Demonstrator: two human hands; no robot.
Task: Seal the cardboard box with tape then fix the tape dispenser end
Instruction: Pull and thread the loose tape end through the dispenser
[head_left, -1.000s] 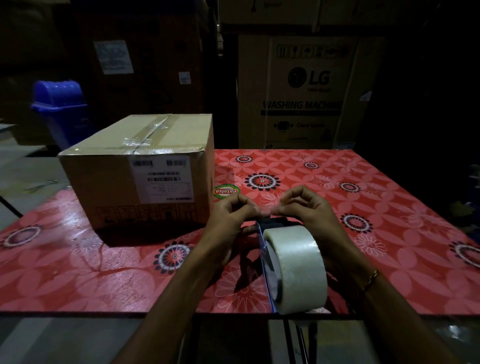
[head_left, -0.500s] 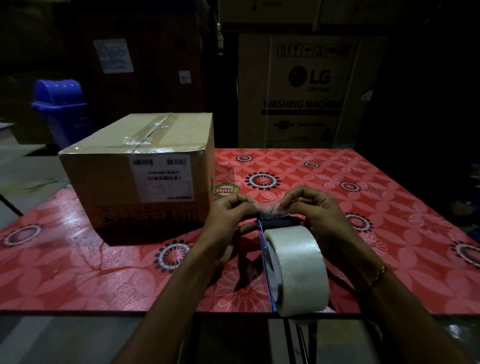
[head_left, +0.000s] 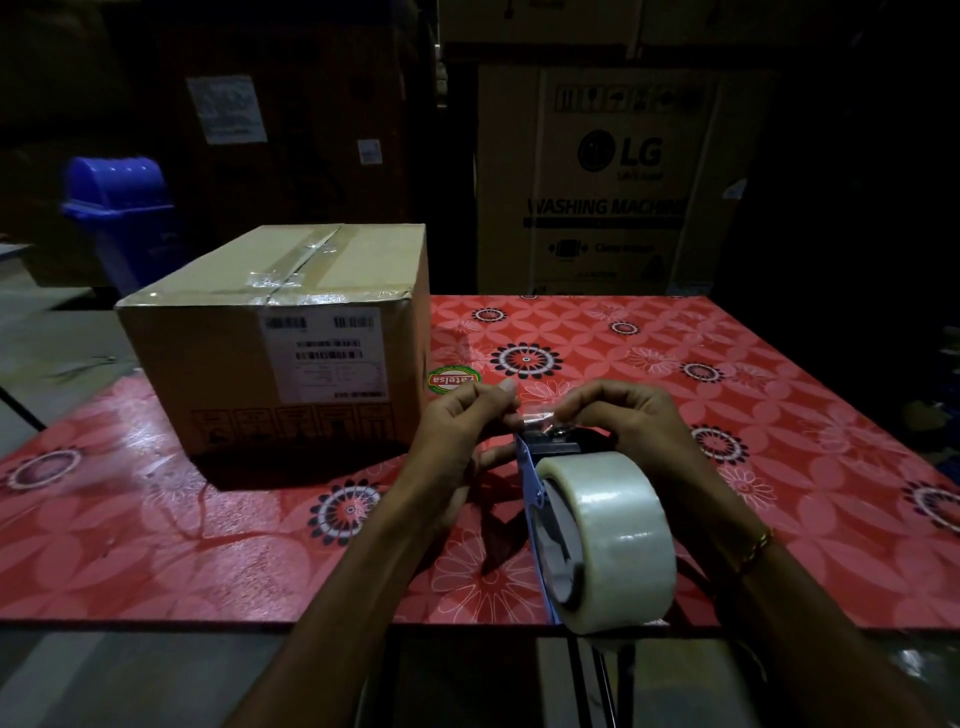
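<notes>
The red table (head_left: 779, 415) with flower shapes was in front of me; behind it stood a big brown carton (head_left: 618, 171) that said LG and WASHING MACHINE; a blue bin (head_left: 117, 208) was far off on my left side, in the dark.

The cardboard box (head_left: 234, 374) sat on the left part of the table; its flaps were down; shiny clear tape (head_left: 306, 254) ran along the top and across the front edge; a white label (head_left: 324, 353) with bar codes was stuck on the side that faced me; a small round green sticker (head_left: 453, 378) was on the table just beside the box.

The tape dispenser (head_left: 550, 467) stood near the front edge of the table, right of the box and apart from it; its fat roll of tape (head_left: 610, 540) was close to me.

My left hand (head_left: 460, 431) and my right hand (head_left: 636, 421) were both up at the far end of the dispenser; each one pinched the loose tape end (head_left: 537, 417) between thumb and fingers, one hand on each side; the little clear piece was stretched between them, just above the dark front part; a thin gold bangle (head_left: 756, 545) was on my right wrist.
</notes>
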